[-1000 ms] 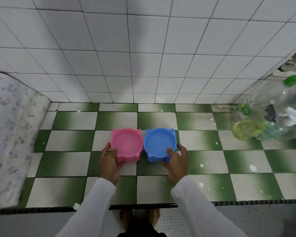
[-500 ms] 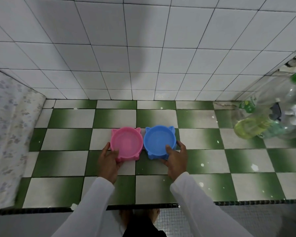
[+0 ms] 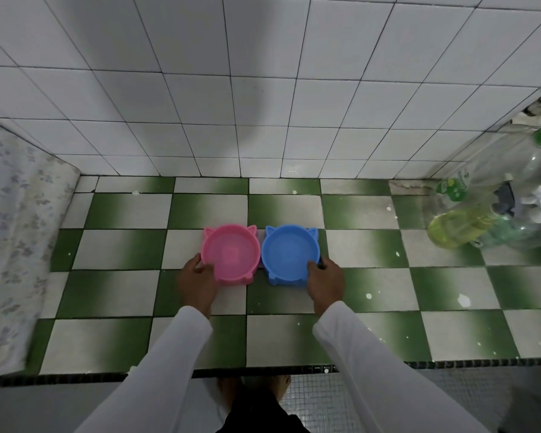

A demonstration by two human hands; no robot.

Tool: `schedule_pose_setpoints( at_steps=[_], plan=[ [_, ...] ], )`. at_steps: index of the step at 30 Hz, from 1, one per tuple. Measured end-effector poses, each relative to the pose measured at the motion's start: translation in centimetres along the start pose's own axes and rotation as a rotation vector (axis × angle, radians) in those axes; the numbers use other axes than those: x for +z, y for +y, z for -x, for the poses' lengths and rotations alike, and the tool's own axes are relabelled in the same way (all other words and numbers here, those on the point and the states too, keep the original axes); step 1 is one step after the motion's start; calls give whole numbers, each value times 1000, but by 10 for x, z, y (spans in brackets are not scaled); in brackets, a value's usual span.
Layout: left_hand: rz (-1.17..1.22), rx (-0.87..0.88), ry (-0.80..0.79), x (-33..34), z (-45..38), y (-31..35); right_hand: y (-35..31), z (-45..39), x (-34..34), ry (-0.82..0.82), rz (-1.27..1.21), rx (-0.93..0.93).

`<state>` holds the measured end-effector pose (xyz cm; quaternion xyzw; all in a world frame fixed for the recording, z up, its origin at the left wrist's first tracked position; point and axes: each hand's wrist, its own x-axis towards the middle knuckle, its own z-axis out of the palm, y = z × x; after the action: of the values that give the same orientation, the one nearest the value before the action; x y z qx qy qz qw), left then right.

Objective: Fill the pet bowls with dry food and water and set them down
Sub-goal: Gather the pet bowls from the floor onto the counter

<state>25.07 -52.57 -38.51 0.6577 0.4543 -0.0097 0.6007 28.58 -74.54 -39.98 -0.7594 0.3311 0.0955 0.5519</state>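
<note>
Head view: bowls (image 3: 260,254) unmoved, hands (image 3: 197,284) unchanged

You are looking at a dim, bluish picture. A soft shadow is falling on the wall tiles (image 3: 256,98) straight above the pink bowl (image 3: 230,253). Tile lines are bending toward the edges, and the bottles (image 3: 494,201) far right of it are smearing.

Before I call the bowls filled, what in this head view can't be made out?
- Pink bowl and blue bowl: whether they hold food or water; interiors look uniform.
- Left hand and right hand: fingers under the rims, hidden by the bowls.
- Bottles: cut off by right edge.
</note>
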Motion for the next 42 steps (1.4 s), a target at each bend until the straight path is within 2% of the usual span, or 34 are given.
schedule_pose_setpoints(
  at_steps=[11,25,38,42],
  plan=[
    [-131,15,-33,-3,-4,-1,-5,-8,-7,4,144,-88],
    [-229,56,-57,-6,9,5,-1,-7,-15,-45,211,-141],
    [-668,301,-182,-30,42,22,-18,24,-36,-241,486,-334],
    [-869,355,-197,-39,47,34,-24,29,-42,-275,777,-416]
  ],
)
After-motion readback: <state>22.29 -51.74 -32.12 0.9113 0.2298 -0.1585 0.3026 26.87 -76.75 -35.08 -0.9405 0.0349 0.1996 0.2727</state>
